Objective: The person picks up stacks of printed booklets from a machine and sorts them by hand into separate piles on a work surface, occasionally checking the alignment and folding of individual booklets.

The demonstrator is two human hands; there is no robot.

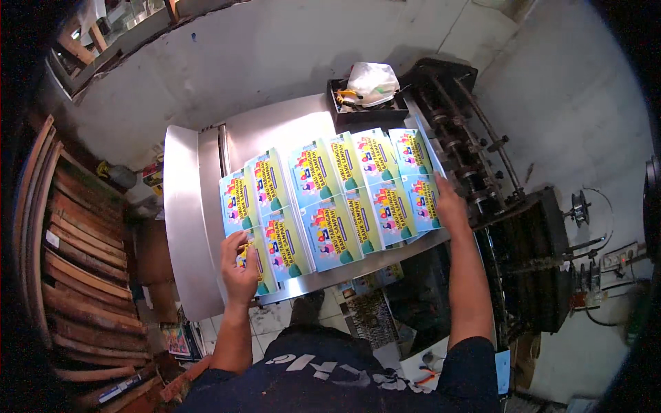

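Printed sheets (323,227) in blue, yellow and green lie fanned in overlapping stacks across a metal table (296,131). Each shows repeated cartoon figures and bold lettering. My left hand (239,267) is at their near left corner, its fingers bent and closed over the edge. At the far right end, my right hand (450,205) grips the sheets' right edge, its thumb side partly hidden. Both forearms reach in from below, spanning the fanned row.
A black box (370,118) holding tools and a white bag stands at the table's back. Dark machinery (468,138) with rods and rollers borders the right side. Wooden boards (89,275) stand in a rack at left. A pale wall (275,62) rises behind.
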